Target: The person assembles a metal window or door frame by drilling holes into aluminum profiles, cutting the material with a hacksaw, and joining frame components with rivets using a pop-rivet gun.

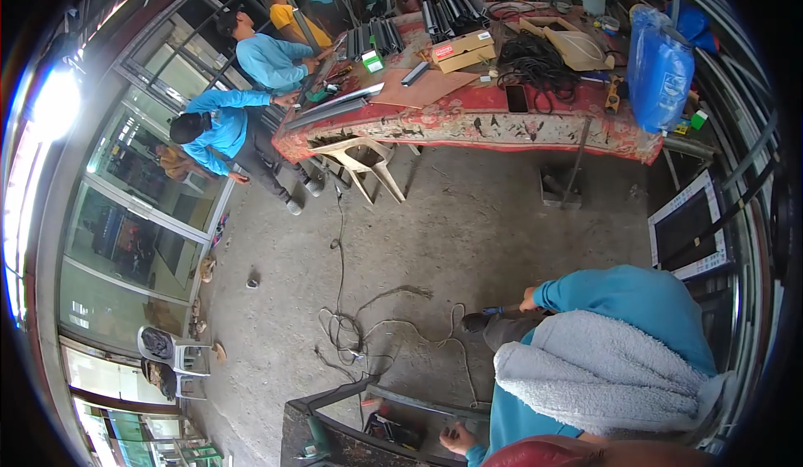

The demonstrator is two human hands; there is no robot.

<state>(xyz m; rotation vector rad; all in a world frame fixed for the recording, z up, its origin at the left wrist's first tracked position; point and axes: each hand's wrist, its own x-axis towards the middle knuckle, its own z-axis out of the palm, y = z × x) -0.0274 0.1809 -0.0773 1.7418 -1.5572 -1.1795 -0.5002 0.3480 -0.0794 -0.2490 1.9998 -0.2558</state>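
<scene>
Neither of my hands is in view, so fingers unreadable; frame (418, 402) lies on floor (468, 216) beside co-worker's hand (456, 440), their other hand (529, 300) gripping tool (489, 311); best, I judge: steady the frame, cord (368, 329) kept clear.

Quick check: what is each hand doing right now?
Left hand: not in view.
Right hand: not in view.
The two hands visible belong to a crouching co-worker; one grips a blue-handled tool.
</scene>
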